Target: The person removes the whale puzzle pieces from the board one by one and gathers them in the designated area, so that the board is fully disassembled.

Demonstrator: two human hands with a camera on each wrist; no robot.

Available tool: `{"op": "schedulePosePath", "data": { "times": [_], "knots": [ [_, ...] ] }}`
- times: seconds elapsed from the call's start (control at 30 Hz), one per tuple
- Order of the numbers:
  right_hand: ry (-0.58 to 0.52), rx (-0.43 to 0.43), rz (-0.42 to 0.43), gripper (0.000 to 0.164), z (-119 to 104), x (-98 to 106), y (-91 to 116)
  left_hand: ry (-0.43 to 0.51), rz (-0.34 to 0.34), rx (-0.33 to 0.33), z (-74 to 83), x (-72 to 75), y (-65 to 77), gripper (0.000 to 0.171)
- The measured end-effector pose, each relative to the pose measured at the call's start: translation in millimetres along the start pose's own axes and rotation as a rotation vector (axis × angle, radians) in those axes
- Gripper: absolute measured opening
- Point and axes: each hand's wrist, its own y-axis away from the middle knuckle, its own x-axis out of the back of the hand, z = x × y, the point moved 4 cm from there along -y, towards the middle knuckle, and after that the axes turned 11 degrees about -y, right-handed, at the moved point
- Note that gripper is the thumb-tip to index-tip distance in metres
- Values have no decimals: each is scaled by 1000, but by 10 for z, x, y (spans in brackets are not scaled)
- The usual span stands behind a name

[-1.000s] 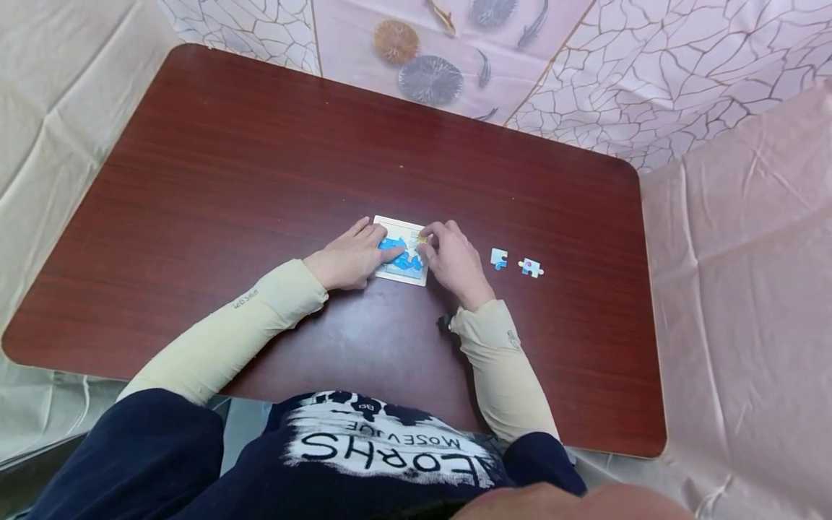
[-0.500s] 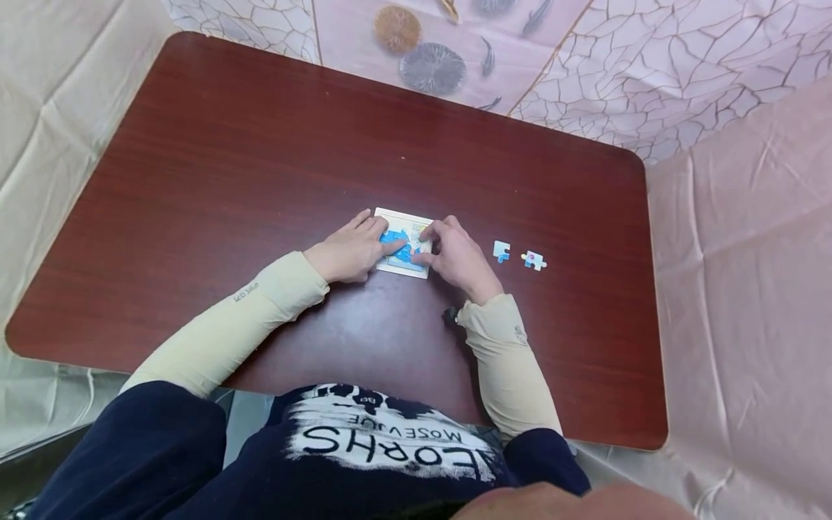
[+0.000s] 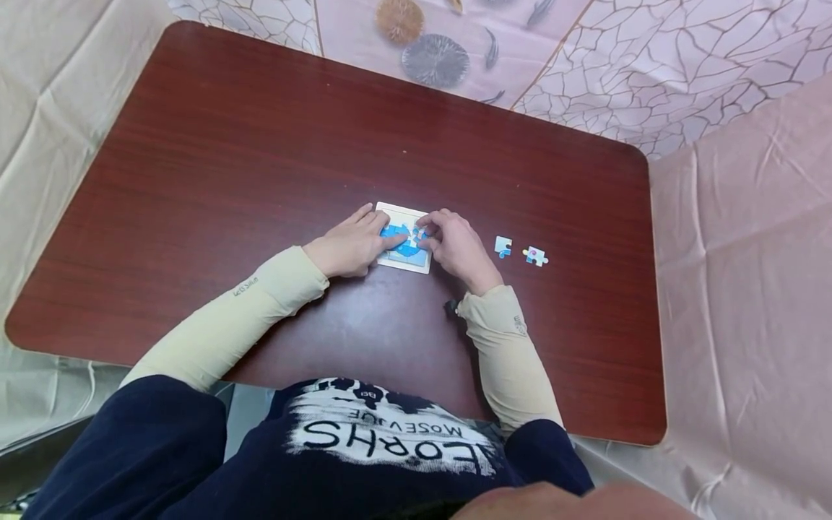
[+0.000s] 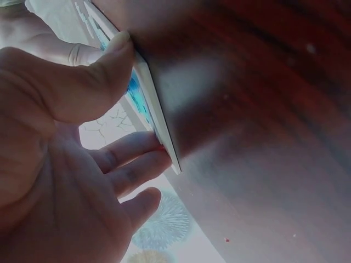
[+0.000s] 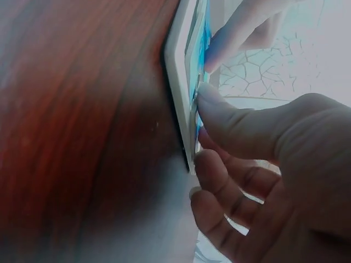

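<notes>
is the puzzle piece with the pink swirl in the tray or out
Out: the pink-swirl piece lies on the table, apart from the puzzle tray and beside another loose piece.

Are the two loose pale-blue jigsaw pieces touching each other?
No, reddish-brown wood-grained tabletop shows between the left piece and right piece.

Half a second ago the right hand (image 3: 463, 247) sat lower over the puzzle board (image 3: 398, 209), its thumb reaching in across the blue picture; now thumb and fingers are nearer the far right corner, with a blue-and-white piece (image 3: 419, 233) showing between them. The yellow patch, visible before, is covered. The table (image 3: 260, 144) sits higher in the head view
</notes>
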Motion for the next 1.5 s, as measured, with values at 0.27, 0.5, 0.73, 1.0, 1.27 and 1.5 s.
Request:
{"op": "schedulePosePath", "data": {
  "times": [0.27, 0.5, 0.73, 1.0, 1.27, 1.5],
  "knots": [
    [32, -61, 22, 31, 35, 34, 52, 16, 14, -2, -1, 7, -11, 72],
    [3, -49, 8, 26, 44, 34, 44, 26, -7, -1, -6, 0, -8, 72],
    [-28, 45, 11, 24, 46, -9, 11, 19, 24, -11, -3, 12, -13, 71],
    [-37, 95, -7, 26, 88, -31, 7, 50, 30, -5, 2, 14, 0, 71],
    [-41, 146, 5, 25, 93, -38, -5, 45, 13, -16, 7, 12, 6, 72],
    [32, 73, 63, 26, 82, -20, -46, 2, -15, -16, 30, 21, -13, 63]
  ]
}}
